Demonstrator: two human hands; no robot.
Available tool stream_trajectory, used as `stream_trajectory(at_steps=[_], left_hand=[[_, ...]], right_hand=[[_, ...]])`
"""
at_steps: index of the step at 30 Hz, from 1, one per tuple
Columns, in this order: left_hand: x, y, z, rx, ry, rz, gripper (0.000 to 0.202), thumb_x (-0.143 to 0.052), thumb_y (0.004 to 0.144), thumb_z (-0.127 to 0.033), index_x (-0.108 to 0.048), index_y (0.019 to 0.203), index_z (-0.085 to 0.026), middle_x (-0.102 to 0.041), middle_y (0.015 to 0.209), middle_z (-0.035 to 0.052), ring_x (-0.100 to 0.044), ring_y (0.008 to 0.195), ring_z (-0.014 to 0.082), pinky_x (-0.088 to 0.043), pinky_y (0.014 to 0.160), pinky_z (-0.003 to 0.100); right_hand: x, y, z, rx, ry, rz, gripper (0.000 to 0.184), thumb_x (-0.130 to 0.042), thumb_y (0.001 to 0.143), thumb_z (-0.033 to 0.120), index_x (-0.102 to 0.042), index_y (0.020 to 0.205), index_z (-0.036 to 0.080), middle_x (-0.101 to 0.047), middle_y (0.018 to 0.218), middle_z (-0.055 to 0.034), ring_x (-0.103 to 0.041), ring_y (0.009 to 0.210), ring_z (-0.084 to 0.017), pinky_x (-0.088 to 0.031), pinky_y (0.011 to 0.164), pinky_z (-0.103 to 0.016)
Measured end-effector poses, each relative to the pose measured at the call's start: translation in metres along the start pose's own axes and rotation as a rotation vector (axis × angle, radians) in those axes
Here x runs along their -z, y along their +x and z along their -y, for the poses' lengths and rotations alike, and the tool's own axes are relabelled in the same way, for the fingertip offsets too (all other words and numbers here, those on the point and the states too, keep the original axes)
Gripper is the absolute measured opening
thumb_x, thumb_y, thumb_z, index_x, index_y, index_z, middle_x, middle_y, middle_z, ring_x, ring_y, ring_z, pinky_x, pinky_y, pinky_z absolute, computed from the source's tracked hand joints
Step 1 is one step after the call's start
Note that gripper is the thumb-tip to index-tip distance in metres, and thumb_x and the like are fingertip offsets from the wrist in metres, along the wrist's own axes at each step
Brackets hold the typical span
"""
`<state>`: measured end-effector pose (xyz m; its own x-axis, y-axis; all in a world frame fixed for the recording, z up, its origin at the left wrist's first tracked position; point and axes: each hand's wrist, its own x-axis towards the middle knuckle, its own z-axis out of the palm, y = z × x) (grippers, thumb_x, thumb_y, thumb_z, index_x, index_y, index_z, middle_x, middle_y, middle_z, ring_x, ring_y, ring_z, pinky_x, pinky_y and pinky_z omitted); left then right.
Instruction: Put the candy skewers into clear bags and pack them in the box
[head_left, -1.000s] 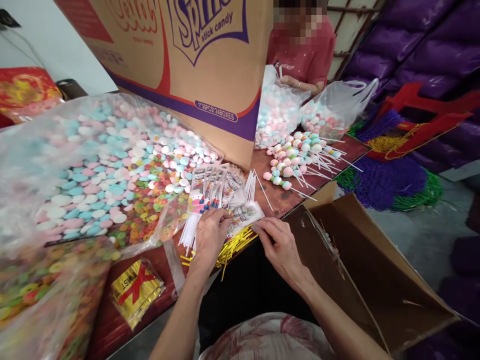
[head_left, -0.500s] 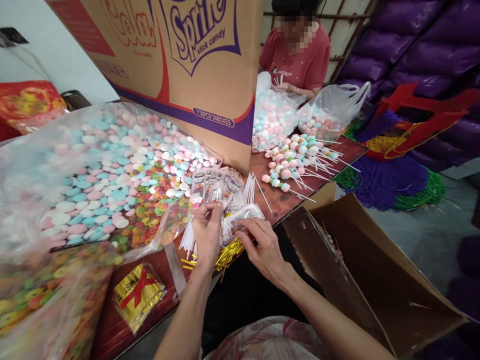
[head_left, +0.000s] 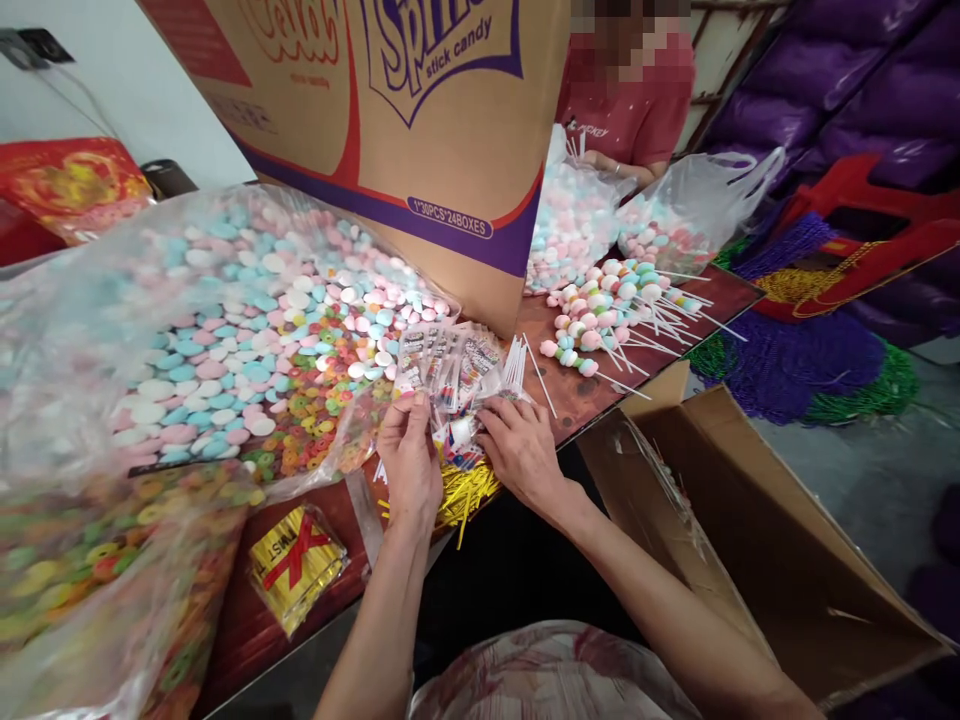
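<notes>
My left hand (head_left: 411, 458) and my right hand (head_left: 520, 448) meet at the table's near edge. Both pinch a small clear printed wrapper bag (head_left: 459, 437) between them. Just beyond lies a fanned pile of the same printed bags (head_left: 450, 365) and a bunch of white sticks (head_left: 514, 366). Under my hands lie gold twist ties (head_left: 457, 495). A big clear bag of pink, blue and white candy discs (head_left: 225, 320) and coloured candy rings (head_left: 315, 410) spreads to the left.
A large cardboard carton (head_left: 420, 130) stands behind the candy. Finished candy sticks (head_left: 607, 310) lie at the right, near a person in a red shirt (head_left: 637, 110). An open cardboard box (head_left: 750, 540) sits right of me. A gold twist-tie pack (head_left: 296, 565) lies near left.
My right hand moved left, bringing the wrapper bag over to my left hand; both hands now hold it closer to the fanned pile.
</notes>
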<state>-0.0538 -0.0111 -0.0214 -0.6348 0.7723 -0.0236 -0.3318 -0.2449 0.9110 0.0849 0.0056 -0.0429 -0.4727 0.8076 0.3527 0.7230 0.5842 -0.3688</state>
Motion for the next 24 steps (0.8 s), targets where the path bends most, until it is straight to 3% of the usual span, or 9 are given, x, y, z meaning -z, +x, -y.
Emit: stream_trajectory(at_steps=[4, 9, 13, 17, 20, 24], left_hand=[[0.001, -0.006, 0.006, -0.022, 0.054, 0.007, 0.022, -0.076, 0.074, -0.035, -0.061, 0.072, -0.018, -0.055, 0.072, -0.0032, -0.048, 0.067, 0.0080, -0.042, 0.069, 0.020], [-0.012, -0.017, 0.021, 0.016, 0.129, 0.039, 0.024, -0.071, 0.079, -0.040, -0.060, 0.077, -0.019, -0.055, 0.072, -0.0025, -0.048, 0.065, 0.0092, -0.041, 0.065, 0.022], [-0.021, -0.024, 0.026, -0.045, 0.260, 0.092, 0.023, -0.066, 0.084, -0.040, -0.059, 0.079, -0.019, -0.054, 0.072, -0.0026, -0.048, 0.066, 0.0102, -0.041, 0.066, 0.022], [-0.025, -0.030, 0.027, -0.021, 0.323, 0.135, 0.023, -0.064, 0.085, -0.040, -0.057, 0.078, -0.019, -0.051, 0.070, -0.0033, -0.046, 0.063, 0.0100, -0.040, 0.064, 0.023], [-0.028, -0.032, 0.030, -0.004, 0.315, 0.137, 0.024, -0.065, 0.085, -0.041, -0.057, 0.079, -0.019, -0.052, 0.069, -0.0036, -0.046, 0.060, 0.0099, -0.040, 0.061, 0.023], [-0.031, -0.031, 0.031, 0.035, 0.320, 0.155, 0.024, -0.064, 0.084, -0.041, -0.056, 0.078, -0.019, -0.053, 0.066, -0.0037, -0.047, 0.058, 0.0101, -0.040, 0.058, 0.023]], right_hand=[[0.007, -0.014, -0.003, -0.026, -0.086, -0.032, 0.020, -0.064, 0.089, 0.033, -0.070, 0.105, 0.022, -0.066, 0.112, -0.0101, -0.052, 0.091, -0.027, -0.035, 0.077, -0.041], [0.011, -0.030, -0.014, -0.072, 0.155, -0.126, 0.027, -0.057, 0.094, 0.031, -0.066, 0.118, 0.023, -0.064, 0.119, -0.0105, -0.057, 0.101, -0.025, -0.040, 0.082, -0.039], [0.012, -0.034, -0.015, -0.104, 0.292, -0.155, 0.024, -0.056, 0.094, 0.027, -0.068, 0.114, 0.022, -0.067, 0.111, -0.0096, -0.061, 0.101, -0.024, -0.044, 0.084, -0.039], [0.014, -0.035, -0.010, -0.121, 0.488, -0.207, 0.026, -0.055, 0.095, 0.030, -0.066, 0.117, 0.023, -0.067, 0.113, -0.0095, -0.061, 0.107, -0.024, -0.046, 0.093, -0.041], [0.015, -0.033, -0.010, -0.113, 0.542, -0.189, 0.024, -0.061, 0.091, 0.034, -0.068, 0.112, 0.025, -0.070, 0.110, -0.0084, -0.063, 0.104, -0.024, -0.047, 0.091, -0.041], [0.017, -0.030, -0.011, -0.097, 0.551, -0.173, 0.025, -0.058, 0.092, 0.027, -0.067, 0.116, 0.026, -0.073, 0.108, -0.0067, -0.066, 0.101, -0.024, -0.048, 0.088, -0.040]])
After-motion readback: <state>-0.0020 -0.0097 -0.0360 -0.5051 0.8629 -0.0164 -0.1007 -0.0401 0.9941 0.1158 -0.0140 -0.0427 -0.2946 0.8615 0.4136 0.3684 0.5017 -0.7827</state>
